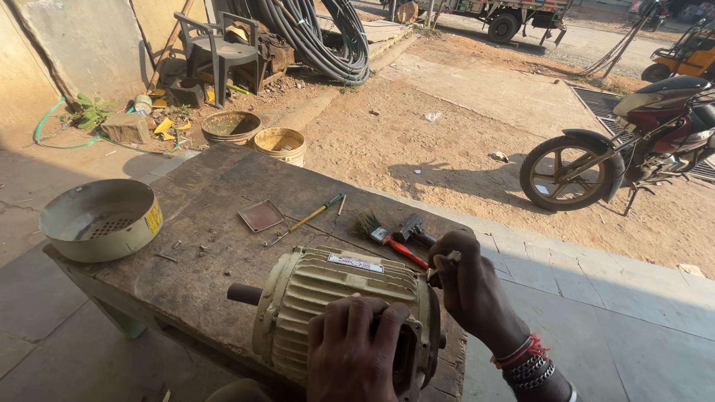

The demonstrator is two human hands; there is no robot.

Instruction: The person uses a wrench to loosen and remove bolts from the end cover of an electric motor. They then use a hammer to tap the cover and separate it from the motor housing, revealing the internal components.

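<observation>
Cream ribbed electric motor [335,309] lies on its side at the near end of a worn wooden table [216,201], shaft stub pointing left, open end toward the person.

Left hand [356,350]: fingers curled over the rim of the motor's open end, gripping the housing. Right hand [468,286]: closed around a small metal tool [445,262] held at the motor's upper right edge; tool type can't be told. Bracelets on that wrist.

Containers:
- Round metal fan cover [100,218] on the table's left corner, open side up, perforated floor showing, nothing inside that can be seen. It overhangs the corner slightly.
- Two tubs on the ground beyond the table: a dark one [232,126] with muddy residue, a yellowish bucket [281,144], contents unclear.

Table top: small square plate [261,215], screwdriver [307,219], red-handled brush [383,237], hammer [414,230], loose screws [177,244] scattered left of the motor.

Edges/room: motor sits close to the near edge, hammer and brush close to the right edge. Open top between the fan cover and the motor. Paved slab right of the table; motorcycle [625,149] parked well apart on the dirt.
</observation>
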